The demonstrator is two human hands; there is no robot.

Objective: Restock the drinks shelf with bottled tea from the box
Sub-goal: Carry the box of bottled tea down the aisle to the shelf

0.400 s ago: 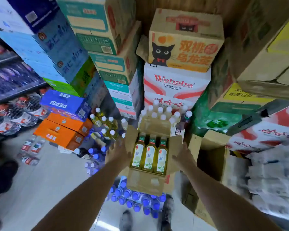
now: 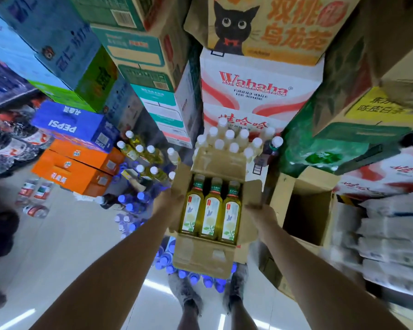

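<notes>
A cat-printed carton sits on a Wahaha carton; a Pepsi box tops orange boxes.

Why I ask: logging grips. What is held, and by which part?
The open box of tea bottles, held by its two sides: left hand on the left, right hand on the right.

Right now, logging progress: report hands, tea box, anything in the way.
Left hand, right hand grip box sides. Box open, three tea bottles inside. Blue-capped bottles underfoot.

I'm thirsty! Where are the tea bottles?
Head view, centre: three tea bottles lie in the open box, gripped between the left hand and right hand.
</notes>
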